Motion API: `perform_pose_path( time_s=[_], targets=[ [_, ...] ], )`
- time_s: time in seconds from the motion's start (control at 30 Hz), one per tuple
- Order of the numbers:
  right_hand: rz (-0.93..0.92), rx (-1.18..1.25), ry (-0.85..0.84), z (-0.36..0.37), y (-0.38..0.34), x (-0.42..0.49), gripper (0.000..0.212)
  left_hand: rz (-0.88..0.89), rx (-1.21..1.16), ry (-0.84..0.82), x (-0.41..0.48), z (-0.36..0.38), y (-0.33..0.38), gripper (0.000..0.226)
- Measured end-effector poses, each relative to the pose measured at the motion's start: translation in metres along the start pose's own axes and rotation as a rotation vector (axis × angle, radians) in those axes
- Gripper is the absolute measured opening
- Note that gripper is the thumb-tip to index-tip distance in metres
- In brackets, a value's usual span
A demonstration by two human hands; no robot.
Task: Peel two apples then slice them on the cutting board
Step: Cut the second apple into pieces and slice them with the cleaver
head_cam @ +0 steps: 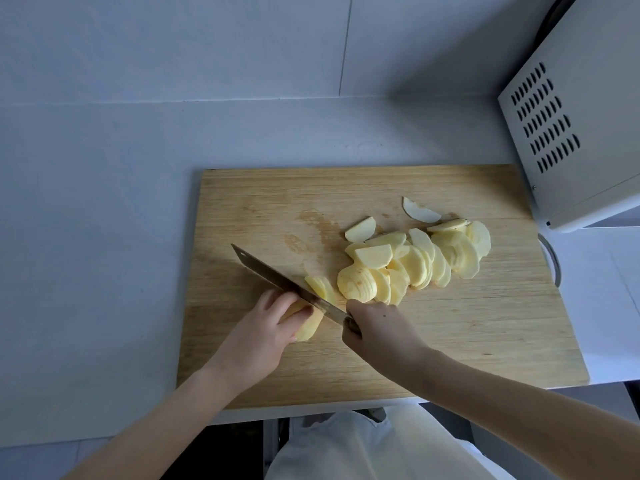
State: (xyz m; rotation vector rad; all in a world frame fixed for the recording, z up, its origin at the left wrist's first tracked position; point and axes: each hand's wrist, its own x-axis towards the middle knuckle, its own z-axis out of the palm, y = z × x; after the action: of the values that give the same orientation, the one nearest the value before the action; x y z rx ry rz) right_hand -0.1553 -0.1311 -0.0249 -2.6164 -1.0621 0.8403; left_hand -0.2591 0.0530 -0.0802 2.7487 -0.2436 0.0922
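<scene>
On grey counter (104, 237), cutting board (450, 341) beside appliance (588, 116) | left hand (258, 336) grips apple piece (308, 329) | right hand (377, 332) grips knife (277, 277)

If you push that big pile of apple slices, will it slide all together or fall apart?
Probably fall apart: the apple slices only lean loosely on each other, so they would likely slip sideways. Each looks thin, so it might snap if bent. Their bare cut faces may feel slippery.

Hidden: knife (277, 279) handle inside right hand (377, 332); apple piece (309, 330) half under left fingers (274, 303) (underside unseen).
</scene>
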Motion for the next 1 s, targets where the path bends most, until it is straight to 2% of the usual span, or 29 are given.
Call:
perform_pose_path(
  time_s=[0.2, 0.4, 0.53, 0.7, 0.83, 1.0],
  targets=[
    [0.035, 0.118, 0.044, -0.003, 0.005, -0.008, 0.04, 0.004, -0.016, 0.031, -0.002, 0.002, 0.0, 0.05],
    [0.005, 0.007, 0.07, -0.02, 0.001, -0.029, 0.041, 0.032, 0.069, 0.038, -0.002, 0.005, 0.0, 0.049],
    [-0.005, -0.031, 0.041, -0.024, 0.001, -0.026, 0.038, 0.036, 0.078, 0.04, -0.002, 0.004, -0.001, 0.049],
    [-0.002, -0.023, -0.009, -0.006, -0.001, -0.004, 0.023, 0.005, 0.013, 0.046, -0.002, 0.003, 0.001, 0.047],
    [0.008, 0.045, 0.014, 0.004, 0.003, 0.004, 0.039, -0.005, -0.013, 0.055, -0.003, 0.003, 0.002, 0.046],
    [0.013, 0.087, 0.059, -0.011, 0.005, -0.017, 0.041, 0.02, 0.014, 0.059, -0.003, 0.003, 0.0, 0.045]
  ],
)
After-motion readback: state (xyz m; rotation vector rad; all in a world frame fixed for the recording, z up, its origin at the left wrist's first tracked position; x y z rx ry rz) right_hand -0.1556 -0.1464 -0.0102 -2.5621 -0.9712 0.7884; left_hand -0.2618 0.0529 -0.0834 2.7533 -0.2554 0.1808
